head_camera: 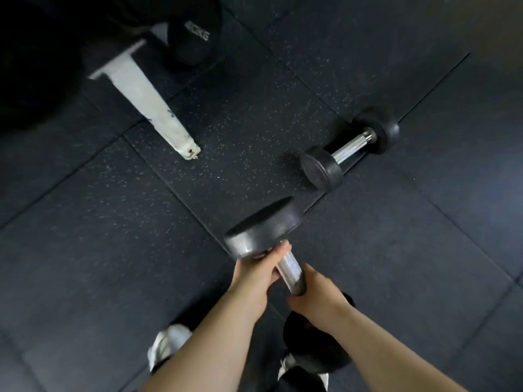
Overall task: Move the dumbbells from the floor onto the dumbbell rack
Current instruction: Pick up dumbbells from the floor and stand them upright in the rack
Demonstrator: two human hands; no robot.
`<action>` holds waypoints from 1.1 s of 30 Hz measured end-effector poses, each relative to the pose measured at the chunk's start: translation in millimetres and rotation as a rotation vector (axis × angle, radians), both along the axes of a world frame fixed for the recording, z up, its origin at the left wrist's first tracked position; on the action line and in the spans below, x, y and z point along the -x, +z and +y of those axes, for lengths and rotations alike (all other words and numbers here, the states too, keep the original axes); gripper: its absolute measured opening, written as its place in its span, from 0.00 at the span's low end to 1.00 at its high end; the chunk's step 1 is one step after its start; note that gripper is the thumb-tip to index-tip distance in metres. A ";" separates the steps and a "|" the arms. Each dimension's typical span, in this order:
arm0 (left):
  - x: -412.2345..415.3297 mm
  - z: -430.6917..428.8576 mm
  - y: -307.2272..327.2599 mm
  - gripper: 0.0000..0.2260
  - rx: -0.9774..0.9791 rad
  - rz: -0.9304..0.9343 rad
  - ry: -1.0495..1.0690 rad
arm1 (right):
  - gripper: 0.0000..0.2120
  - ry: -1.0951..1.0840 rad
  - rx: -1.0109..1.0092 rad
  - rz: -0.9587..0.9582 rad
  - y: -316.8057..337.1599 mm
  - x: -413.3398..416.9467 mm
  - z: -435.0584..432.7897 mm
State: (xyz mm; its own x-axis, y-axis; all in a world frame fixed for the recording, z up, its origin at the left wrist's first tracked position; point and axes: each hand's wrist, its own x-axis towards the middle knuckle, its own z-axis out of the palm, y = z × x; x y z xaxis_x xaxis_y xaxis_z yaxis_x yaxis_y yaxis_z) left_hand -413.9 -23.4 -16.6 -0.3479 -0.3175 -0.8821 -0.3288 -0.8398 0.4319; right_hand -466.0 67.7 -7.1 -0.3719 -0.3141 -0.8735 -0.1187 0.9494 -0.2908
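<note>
A big black dumbbell (263, 227) with a steel handle is held off the floor at the lower middle, tilted with one head up and away from me. My left hand (254, 274) grips the handle just under the upper head. My right hand (314, 298) grips the handle's lower end, hiding part of the lower head (311, 343). A smaller black dumbbell (349, 148) lies on the floor to the upper right. The white foot of the dumbbell rack (147, 100) reaches in from the upper left; the rack's shelves are out of view.
A large black dumbbell head marked in kg (195, 32) sits by the rack's foot at the top. Dark speckled rubber floor tiles (99, 236) cover everything. My white shoes (167, 343) stand at the bottom.
</note>
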 end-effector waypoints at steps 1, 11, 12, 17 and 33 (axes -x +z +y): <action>-7.1 -7.3 26.8 0.07 0.034 0.004 -0.030 | 0.13 -0.021 0.034 -0.029 26.5 -5.7 -5.0; -100.2 -96.4 354.5 0.04 0.309 0.134 0.128 | 0.25 0.295 0.258 -0.150 358.6 -62.9 -101.6; -112.0 -107.9 383.9 0.05 0.339 0.153 0.150 | 0.25 0.328 0.288 -0.145 386.2 -70.9 -114.7; -181.2 -174.2 504.6 0.06 0.512 0.215 0.262 | 0.22 0.448 0.437 -0.045 484.0 -132.6 -194.9; -454.1 -373.2 586.7 0.02 0.758 0.094 0.666 | 0.19 0.846 0.662 -0.177 562.6 -390.4 -437.3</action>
State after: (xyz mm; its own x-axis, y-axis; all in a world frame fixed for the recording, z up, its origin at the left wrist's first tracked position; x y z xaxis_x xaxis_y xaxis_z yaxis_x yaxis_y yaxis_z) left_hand 40.2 -396.6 570.1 0.0465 -0.9372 -0.3456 0.1694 -0.3335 0.9274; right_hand -75.6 -369.6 555.5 0.3006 -0.8371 -0.4571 -0.5660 0.2292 -0.7919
